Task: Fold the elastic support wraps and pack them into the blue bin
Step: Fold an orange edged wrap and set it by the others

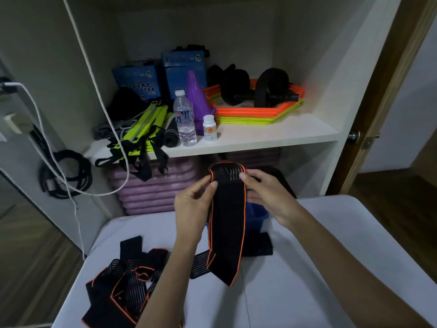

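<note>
at frame center, the left hand [192, 204] and right hand [267, 191] each pinch a top edge of 1 black, orange-trimmed wrap [227, 221], which hangs doubled over the white table [331, 245]. the blue bin [259, 215] sits just behind it, contents hidden. more wraps [127, 278] lie heaped at lower left.

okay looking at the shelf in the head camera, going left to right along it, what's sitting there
Neon-yellow strapped ladder bundle → clear water bottle → small white supplement bottle → stack of orange and yellow hexagon rings with black wheeled rollers resting on it.
</note>
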